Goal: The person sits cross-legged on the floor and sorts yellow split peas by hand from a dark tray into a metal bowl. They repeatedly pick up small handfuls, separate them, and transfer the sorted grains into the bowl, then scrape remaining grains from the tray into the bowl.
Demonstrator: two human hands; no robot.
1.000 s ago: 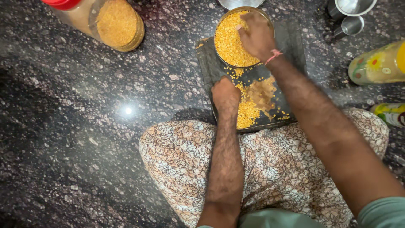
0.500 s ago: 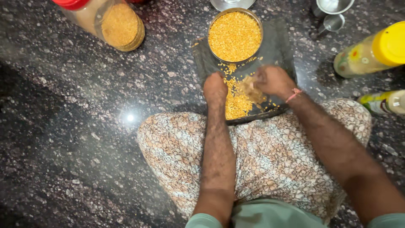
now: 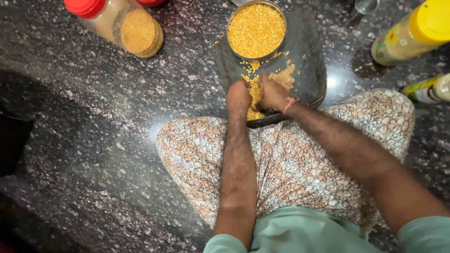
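Both hands upper centre of frame, over dark tray (image 3: 309, 61) on speckled floor. Left hand (image 3: 238, 96) and right hand (image 3: 273, 93) cupped together around loose yellow lentils (image 3: 255, 91), scooping heap; grip half-closed on grains. Steel bowl (image 3: 256, 29) just above, full, near for transfer.

Dim overhead light; glare spots on floor (image 3: 154, 131).

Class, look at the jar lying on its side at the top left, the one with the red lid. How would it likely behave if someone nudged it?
The jar lies on its side on the polished stone floor, so it would probably roll rather than slide. It looks nearly full of fine brown grain, so it is likely heavy for its size and slow to start. The red lid appears shut, so spilling seems unlikely.
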